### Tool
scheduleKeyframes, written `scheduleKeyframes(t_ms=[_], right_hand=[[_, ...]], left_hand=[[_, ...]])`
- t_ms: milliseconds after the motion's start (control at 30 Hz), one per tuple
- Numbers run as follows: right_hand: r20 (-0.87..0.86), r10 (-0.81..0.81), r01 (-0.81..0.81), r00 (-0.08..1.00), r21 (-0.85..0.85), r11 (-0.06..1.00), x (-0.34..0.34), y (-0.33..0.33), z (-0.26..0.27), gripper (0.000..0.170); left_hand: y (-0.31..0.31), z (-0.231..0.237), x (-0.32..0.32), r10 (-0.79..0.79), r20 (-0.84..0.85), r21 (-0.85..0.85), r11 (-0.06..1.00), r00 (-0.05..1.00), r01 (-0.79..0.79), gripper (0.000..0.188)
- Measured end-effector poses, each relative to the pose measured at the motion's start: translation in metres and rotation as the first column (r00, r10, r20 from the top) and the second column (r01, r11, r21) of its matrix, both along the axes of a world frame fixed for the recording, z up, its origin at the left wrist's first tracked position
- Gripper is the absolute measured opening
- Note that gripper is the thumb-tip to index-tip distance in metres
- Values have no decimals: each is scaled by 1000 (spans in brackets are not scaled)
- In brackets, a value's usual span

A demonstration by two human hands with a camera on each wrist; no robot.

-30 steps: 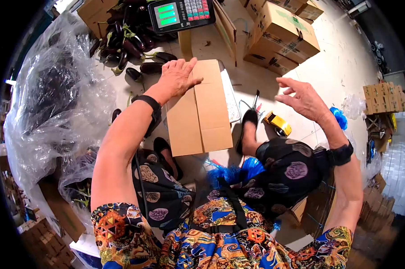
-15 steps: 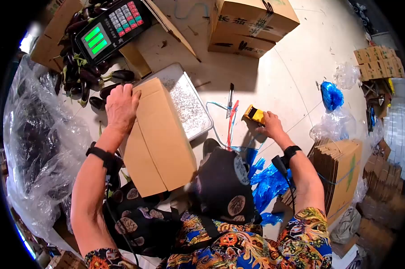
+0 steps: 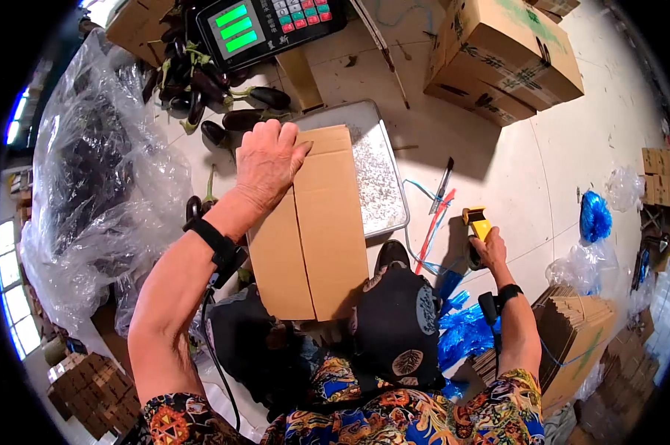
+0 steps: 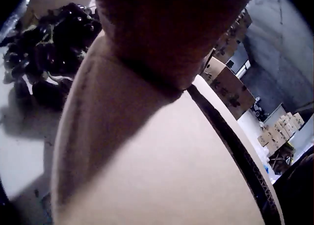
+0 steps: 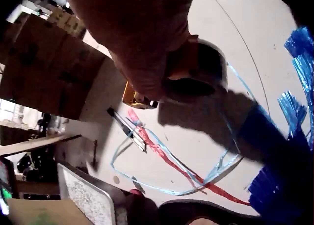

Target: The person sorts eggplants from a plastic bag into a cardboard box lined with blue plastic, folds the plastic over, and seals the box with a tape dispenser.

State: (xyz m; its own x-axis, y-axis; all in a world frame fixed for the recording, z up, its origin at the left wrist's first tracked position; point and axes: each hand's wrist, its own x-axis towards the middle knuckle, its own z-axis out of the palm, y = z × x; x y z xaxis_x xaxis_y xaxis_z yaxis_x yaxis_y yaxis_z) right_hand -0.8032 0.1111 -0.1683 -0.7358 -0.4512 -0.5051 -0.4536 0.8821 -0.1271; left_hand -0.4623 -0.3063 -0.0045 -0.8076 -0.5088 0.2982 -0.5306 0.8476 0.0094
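Observation:
A cardboard box [image 3: 333, 215] stands before the person's knees, its two top flaps folded in with a narrow seam between them. My left hand [image 3: 266, 159] grips the box's far left corner, thumb on top beside the seam; its fingers curl over the edge. In the left wrist view, the box's flap [image 4: 162, 166] fills the lower middle below the dark hand. My right hand [image 3: 492, 248] holds a yellow tape dispenser [image 3: 477, 221] above the floor at the right. A tape roll [image 5: 216, 63] shows under that hand in the right wrist view.
A scale platform [image 3: 379, 174] lies partly behind the box, its lit display [image 3: 238, 30] beyond. Eggplants [image 3: 201, 81] are heaped at far left. A utility knife [image 3: 442, 185] and red strip [image 3: 433, 237] lie on the floor. Closed cartons [image 3: 505, 63] stand back right; flattened cardboard [image 3: 576, 334] leans at right.
The right hand has come down from empty air to the tape dispenser on the floor and now lifts it. The left hand stays at the box's far corner; the head view has shifted.

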Motion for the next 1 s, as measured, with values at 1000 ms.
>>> scheduleKeyframes(t_ms=[1000], right_hand=[[-112,723,-413,682,-874,255,181,-188,298,67]], left_hand=[[82,160,61,312,-250,965,9,916,261,27]])
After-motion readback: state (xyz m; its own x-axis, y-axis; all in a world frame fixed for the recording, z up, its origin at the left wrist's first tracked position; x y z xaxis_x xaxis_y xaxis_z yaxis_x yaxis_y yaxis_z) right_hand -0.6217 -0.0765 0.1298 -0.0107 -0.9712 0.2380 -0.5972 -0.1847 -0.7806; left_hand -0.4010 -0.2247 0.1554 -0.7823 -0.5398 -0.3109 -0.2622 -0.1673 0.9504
